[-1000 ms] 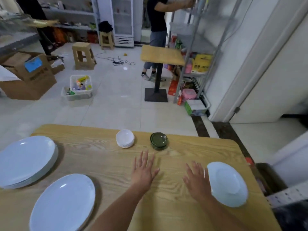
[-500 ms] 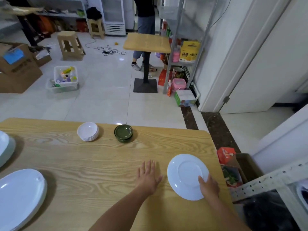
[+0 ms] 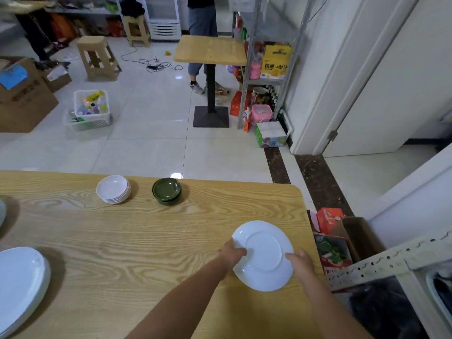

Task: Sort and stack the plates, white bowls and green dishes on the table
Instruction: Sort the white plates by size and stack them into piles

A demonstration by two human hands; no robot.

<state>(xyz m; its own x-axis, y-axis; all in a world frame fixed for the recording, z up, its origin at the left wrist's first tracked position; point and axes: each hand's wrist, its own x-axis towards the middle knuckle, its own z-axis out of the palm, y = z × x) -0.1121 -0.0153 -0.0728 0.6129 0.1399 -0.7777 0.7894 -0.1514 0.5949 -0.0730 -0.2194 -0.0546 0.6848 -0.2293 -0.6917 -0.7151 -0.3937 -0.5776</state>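
A round white plate lies upside down near the right edge of the wooden table. My left hand grips its left rim and my right hand grips its right rim. Near the far edge sits a stack of white bowls, with a stack of green dishes just to its right. A pile of large oval white plates rests at the near left, partly cut off by the frame. Another plate's rim shows at the left border.
The table's right edge drops to cardboard boxes and a perforated metal rack on the floor. Beyond the far edge are tiled floor, a small pedestal table, a person standing behind it, a stool and a plastic bin.
My view swung right, so the oval plates slid toward the left border. My left hand left the bare tabletop and took the plate's left rim; my right hand moved to its right rim.
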